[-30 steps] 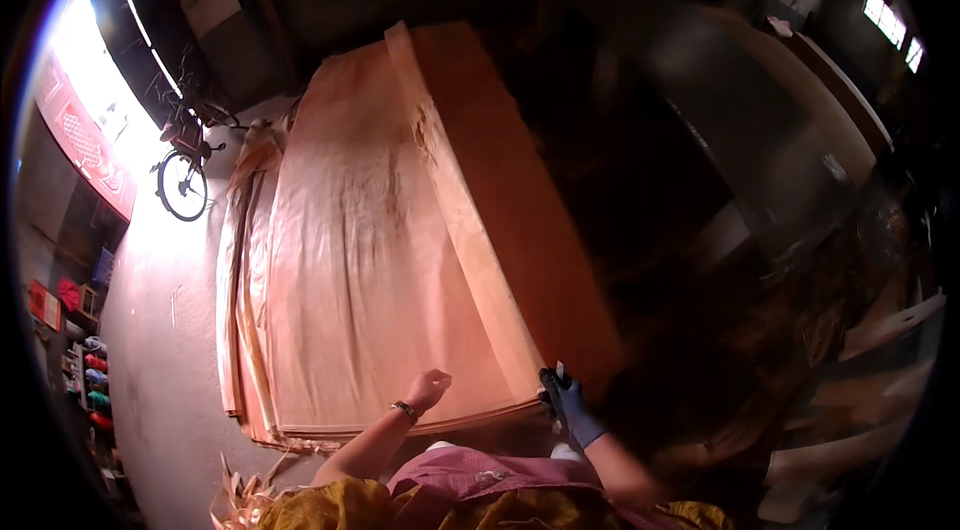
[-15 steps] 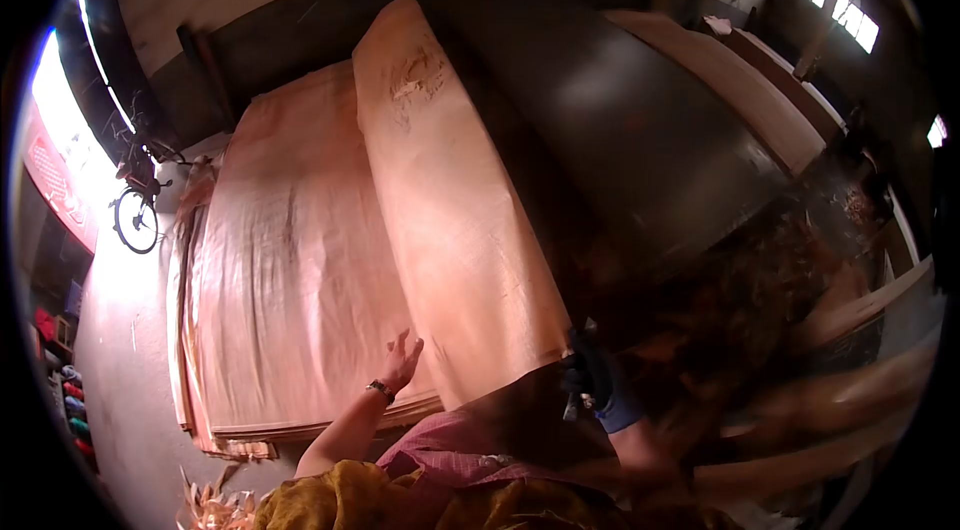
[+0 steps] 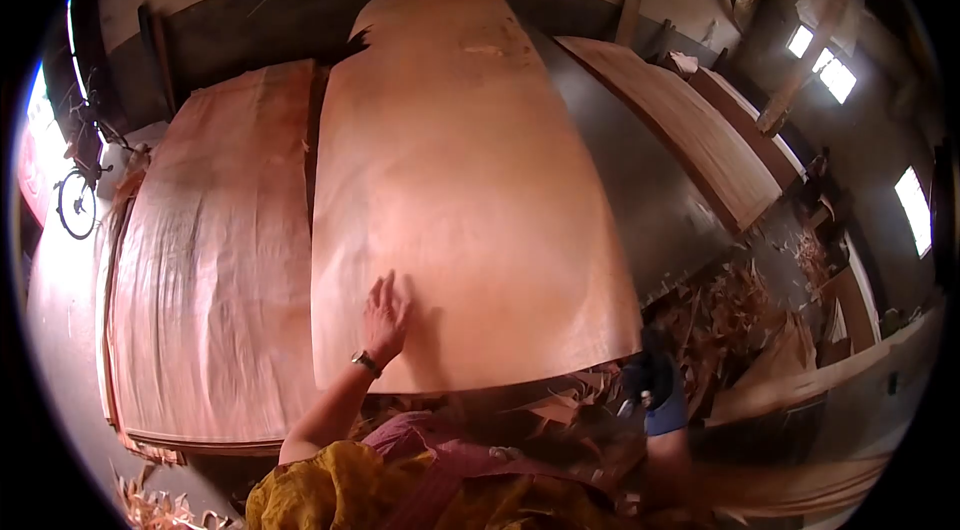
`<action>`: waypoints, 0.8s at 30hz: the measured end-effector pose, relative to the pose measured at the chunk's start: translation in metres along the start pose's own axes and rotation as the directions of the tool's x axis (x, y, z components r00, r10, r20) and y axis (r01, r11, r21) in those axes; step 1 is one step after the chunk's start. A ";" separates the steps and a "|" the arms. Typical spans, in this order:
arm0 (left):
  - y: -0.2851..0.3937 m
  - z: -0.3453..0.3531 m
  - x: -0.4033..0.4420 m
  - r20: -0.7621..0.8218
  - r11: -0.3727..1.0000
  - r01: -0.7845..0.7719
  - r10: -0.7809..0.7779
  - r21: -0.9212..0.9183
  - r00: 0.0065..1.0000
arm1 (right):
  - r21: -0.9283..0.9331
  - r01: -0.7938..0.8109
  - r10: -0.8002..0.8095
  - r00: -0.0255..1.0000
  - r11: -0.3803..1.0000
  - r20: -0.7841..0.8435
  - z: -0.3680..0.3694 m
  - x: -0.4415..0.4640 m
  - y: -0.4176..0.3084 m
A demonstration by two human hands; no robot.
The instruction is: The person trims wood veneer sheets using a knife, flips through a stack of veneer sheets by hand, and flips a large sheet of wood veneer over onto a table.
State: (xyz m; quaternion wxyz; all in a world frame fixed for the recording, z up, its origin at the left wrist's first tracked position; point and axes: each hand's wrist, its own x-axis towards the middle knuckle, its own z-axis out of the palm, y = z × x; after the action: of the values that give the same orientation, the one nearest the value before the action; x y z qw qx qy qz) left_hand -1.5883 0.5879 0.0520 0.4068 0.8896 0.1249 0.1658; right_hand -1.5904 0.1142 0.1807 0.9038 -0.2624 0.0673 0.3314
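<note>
A large thin veneer sheet [image 3: 460,180] spans the middle of the view, its far end torn at the left corner. My right hand [image 3: 652,370], in a dark and blue glove, grips the sheet's near right corner; something small and metallic shows at its fingers. My left hand [image 3: 386,318] is bare with a bracelet at the wrist, its fingers spread over the near left part of the sheet, and its shadow falls beside it. Left of the sheet lies a stack of reddish veneer [image 3: 215,280].
A dark flat surface [image 3: 640,180] lies right of the sheet, with another veneer stack [image 3: 690,120] beyond. Torn veneer scraps [image 3: 730,330] cover the right side, and more scraps [image 3: 160,505] lie at lower left. A bicycle [image 3: 77,202] stands at far left.
The sheet has swung up off the left stack and spread out to the right, with my right hand at its corner. My left hand has opened and moved over the sheet. The view has turned right.
</note>
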 end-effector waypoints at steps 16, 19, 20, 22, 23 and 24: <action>0.264 0.227 0.073 0.000 0.996 -0.051 0.051 -0.066 0.999 | -0.925 0.140 -0.723 0.668 0.353 -0.175 -0.060 0.010 -0.502; 0.287 0.264 0.064 0.036 0.990 0.056 -0.052 -0.128 0.998 | -0.960 0.122 -0.731 0.673 0.252 -0.107 -0.047 0.015 -0.575; 0.296 0.274 0.063 0.035 0.988 0.063 -0.059 -0.141 0.998 | -0.970 0.111 -0.746 0.660 0.217 -0.092 -0.033 0.018 -0.594; 0.306 0.285 0.063 0.027 0.988 0.070 -0.067 -0.141 0.997 | -0.968 0.171 -0.737 0.675 0.186 -0.023 -0.011 0.028 -0.623; 0.308 0.288 0.063 0.021 0.989 0.066 -0.064 -0.130 0.998 | -0.964 0.200 -0.733 0.680 0.172 0.010 -0.001 0.033 -0.632; 0.312 0.293 0.068 0.015 0.991 0.062 -0.061 -0.122 0.998 | -0.967 0.220 -0.720 0.692 0.128 0.062 0.010 0.039 -0.640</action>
State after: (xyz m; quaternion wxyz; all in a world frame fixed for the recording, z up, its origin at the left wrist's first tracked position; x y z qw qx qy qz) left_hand -1.3832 0.2132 0.1238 0.4663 0.8596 0.1394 0.1554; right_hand -1.1548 -0.2692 0.4529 0.5926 -0.8013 -0.0308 -0.0757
